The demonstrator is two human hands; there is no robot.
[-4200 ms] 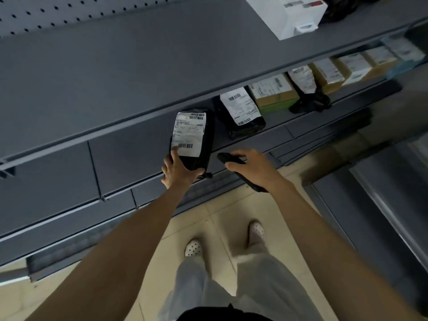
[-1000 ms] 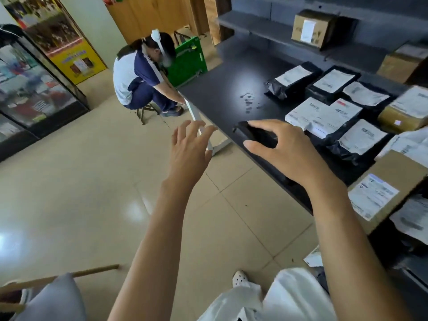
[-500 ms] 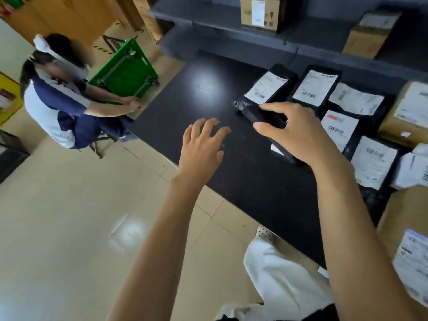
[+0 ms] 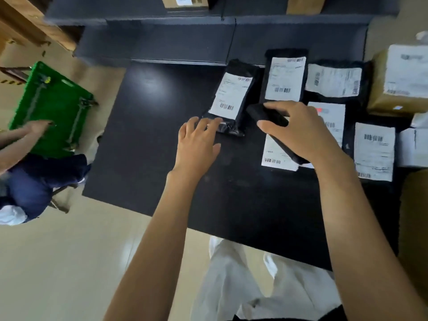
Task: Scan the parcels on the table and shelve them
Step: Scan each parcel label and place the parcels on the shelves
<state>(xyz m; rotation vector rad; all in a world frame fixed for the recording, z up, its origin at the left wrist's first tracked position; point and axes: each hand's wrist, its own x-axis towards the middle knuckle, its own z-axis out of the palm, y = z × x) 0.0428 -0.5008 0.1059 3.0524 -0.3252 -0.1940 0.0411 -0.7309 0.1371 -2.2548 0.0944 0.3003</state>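
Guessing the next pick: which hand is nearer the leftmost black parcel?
Left. The left hand touches the parcel at its near end; the right hand, gripping the scanner, is to its right.

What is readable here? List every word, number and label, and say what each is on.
Nothing reads as text.
On the leftmost black parcel: a label with barcodes, print too blurred.
On the other black parcels: labels too blurred.
On the label with a red mark: too blurred.
On the cardboard box: label too blurred.
On the scanner in the right hand: no text shows.
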